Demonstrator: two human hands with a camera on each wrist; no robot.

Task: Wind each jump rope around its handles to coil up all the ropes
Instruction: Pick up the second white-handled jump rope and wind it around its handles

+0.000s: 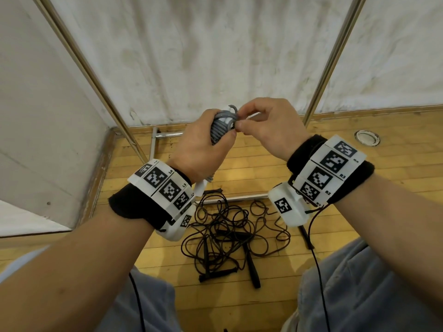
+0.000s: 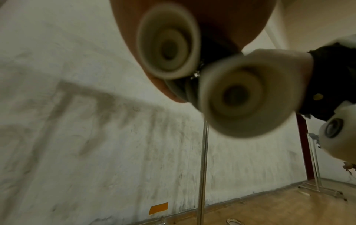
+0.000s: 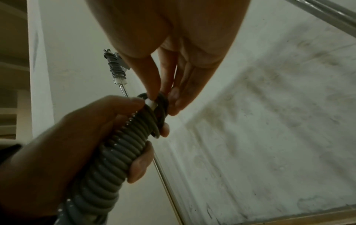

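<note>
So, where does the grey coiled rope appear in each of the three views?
Head: the grey coiled rope is at centre, gripped by the left hand, while the right hand pinches its top turn.
Left wrist: only a blurred sliver of grey turns between the two white handle ends, upper centre.
Right wrist: lower left to centre, running diagonally.
Shared landmark: the metal pole before the white wall.
</note>
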